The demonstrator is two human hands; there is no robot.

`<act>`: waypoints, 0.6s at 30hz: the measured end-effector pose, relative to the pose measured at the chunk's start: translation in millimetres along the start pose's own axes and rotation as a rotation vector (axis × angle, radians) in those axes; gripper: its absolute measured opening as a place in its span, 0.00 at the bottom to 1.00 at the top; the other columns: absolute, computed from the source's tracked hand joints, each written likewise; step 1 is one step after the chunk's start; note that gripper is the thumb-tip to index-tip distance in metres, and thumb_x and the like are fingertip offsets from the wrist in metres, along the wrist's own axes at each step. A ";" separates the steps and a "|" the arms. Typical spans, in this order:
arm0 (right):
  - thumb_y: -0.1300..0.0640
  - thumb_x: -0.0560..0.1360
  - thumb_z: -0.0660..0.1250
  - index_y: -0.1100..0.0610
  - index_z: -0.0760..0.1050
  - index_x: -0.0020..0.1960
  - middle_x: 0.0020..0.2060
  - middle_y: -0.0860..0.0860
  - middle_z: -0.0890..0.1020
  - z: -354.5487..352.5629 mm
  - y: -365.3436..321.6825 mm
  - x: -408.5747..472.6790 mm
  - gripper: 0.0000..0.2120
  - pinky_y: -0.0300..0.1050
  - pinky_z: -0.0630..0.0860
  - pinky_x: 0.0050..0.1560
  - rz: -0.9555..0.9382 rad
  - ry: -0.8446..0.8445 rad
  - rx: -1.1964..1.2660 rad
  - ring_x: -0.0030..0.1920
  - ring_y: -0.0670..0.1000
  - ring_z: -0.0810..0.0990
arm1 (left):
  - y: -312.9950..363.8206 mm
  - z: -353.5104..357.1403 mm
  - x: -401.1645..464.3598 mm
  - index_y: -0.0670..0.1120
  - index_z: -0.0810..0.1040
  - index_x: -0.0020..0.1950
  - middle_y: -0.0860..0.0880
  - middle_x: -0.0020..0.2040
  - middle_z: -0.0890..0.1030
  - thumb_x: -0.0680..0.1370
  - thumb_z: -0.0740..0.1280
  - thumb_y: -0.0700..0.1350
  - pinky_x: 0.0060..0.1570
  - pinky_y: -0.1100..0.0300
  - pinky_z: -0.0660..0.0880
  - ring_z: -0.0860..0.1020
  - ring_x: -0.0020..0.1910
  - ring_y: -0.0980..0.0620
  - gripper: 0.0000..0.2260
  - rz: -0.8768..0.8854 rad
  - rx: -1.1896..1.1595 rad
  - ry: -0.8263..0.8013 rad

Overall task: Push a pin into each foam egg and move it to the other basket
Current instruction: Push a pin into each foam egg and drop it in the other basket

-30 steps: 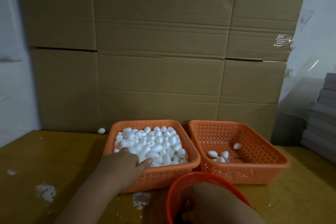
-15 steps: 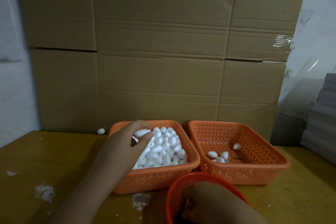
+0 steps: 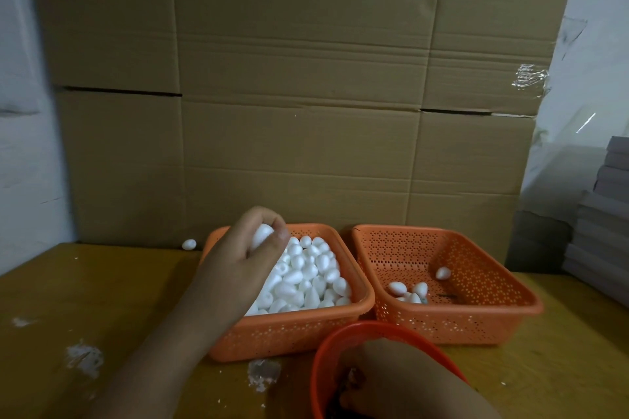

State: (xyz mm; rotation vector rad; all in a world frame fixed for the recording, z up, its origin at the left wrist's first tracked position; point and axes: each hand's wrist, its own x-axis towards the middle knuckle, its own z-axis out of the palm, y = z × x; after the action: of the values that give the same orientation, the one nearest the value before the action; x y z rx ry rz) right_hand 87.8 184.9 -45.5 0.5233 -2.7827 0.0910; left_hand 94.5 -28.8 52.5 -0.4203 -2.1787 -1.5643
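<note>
My left hand (image 3: 245, 258) is up over the full basket (image 3: 289, 333), fingers curled round one egg (image 3: 261, 235), gripping it by its fat middle. Below it the basket is heaped with white eggs (image 3: 306, 279), sitting toward the table's (image 3: 102, 299) back edge, touching the second basket (image 3: 476, 320) on its right. That one holds only a few eggs (image 3: 408, 291), bunched at its near-left corner, plus one alone (image 3: 443, 272) further back. So I judge the job is barely begun.

My right hand (image 3: 398, 381) is down in the red bowl (image 3: 326, 350) at the table's near edge, fingers bent inward. Pins, I guess, but it is dark in there, and I cannot tell if it has one.

Handling call: foam, so almost no weight, a bit soft, dents if I squeeze. A light grip round the belly, leaving one end bare for the pin. It should go in easily; the risk is the egg skidding out of my fingers as I push.

One stray egg (image 3: 189, 244) lies on the table behind the full basket's back-left corner, against the cardboard (image 3: 306, 95).
</note>
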 end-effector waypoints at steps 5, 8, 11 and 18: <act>0.34 0.75 0.51 0.30 0.46 0.73 0.63 0.24 0.53 -7.9 -3.1 -3.6 0.28 0.26 0.52 0.59 -0.055 -0.094 0.046 0.70 0.41 0.57 | 10.0 -3.5 -5.6 0.56 0.82 0.51 0.53 0.38 0.79 0.80 0.62 0.42 0.33 0.68 0.74 0.76 0.31 0.55 0.12 -0.071 -0.221 -0.122; 0.45 0.72 0.68 0.42 0.72 0.62 0.56 0.38 0.76 -14.2 -6.5 2.9 0.19 0.36 0.69 0.56 -0.129 -0.274 0.114 0.57 0.44 0.75 | 12.2 -1.2 -6.4 0.45 0.80 0.53 0.49 0.45 0.85 0.77 0.66 0.38 0.35 0.65 0.78 0.84 0.44 0.53 0.06 -0.021 -0.308 -0.123; 0.45 0.73 0.67 0.43 0.73 0.63 0.61 0.42 0.76 -19.4 -7.8 3.6 0.19 0.41 0.69 0.60 -0.075 -0.253 0.145 0.61 0.46 0.74 | 14.9 -0.3 -5.1 0.40 0.75 0.51 0.46 0.43 0.85 0.74 0.69 0.42 0.33 0.64 0.79 0.85 0.38 0.48 0.09 -0.025 -0.371 -0.075; 0.44 0.73 0.67 0.43 0.70 0.66 0.64 0.44 0.74 -23.3 -11.1 -0.4 0.21 0.38 0.60 0.52 -0.081 -0.210 0.109 0.59 0.47 0.71 | 14.9 -3.3 -4.3 0.50 0.82 0.41 0.52 0.29 0.76 0.75 0.60 0.58 0.24 0.67 0.68 0.69 0.25 0.57 0.16 0.036 -0.279 0.019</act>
State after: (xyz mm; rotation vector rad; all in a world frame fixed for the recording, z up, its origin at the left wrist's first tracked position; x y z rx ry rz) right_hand 98.9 177.4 -23.5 0.7098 -2.9684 0.1797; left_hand 105.8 -27.1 63.5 -0.5240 -1.9321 -1.8505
